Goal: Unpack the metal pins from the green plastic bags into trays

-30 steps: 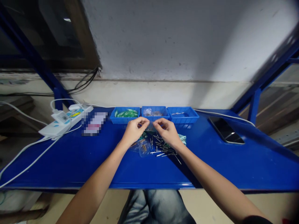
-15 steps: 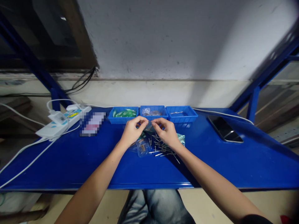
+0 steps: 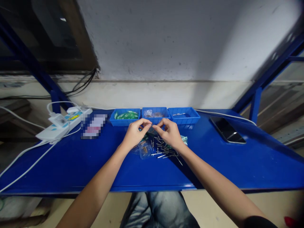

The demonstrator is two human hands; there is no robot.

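Note:
My left hand (image 3: 136, 133) and my right hand (image 3: 170, 133) meet above the middle of the blue table, each with thumb and forefinger pinched. Between the fingertips hangs what looks like a small clear plastic bag (image 3: 152, 130), gripped at its upper edge from both sides; its contents are hard to make out. Below my right hand lies a loose pile of metal pop rivets (image 3: 163, 152). Next to them, under my left hand, are clear bags with brass-coloured pieces (image 3: 145, 150). A green-tinted packet (image 3: 184, 140) shows partly behind my right wrist.
Three blue bins stand along the wall: one with green bags (image 3: 127, 115), one with clear bags (image 3: 155, 114), one with a few thin metal pieces (image 3: 178, 114). A phone (image 3: 227, 130) lies right. A power strip (image 3: 64, 123) with white cables and a blurred item (image 3: 94, 126) are left.
The fingertips of both hands have come slightly closer together at the top of the bag. The pile and bins stay as they were; the view has shifted a little.

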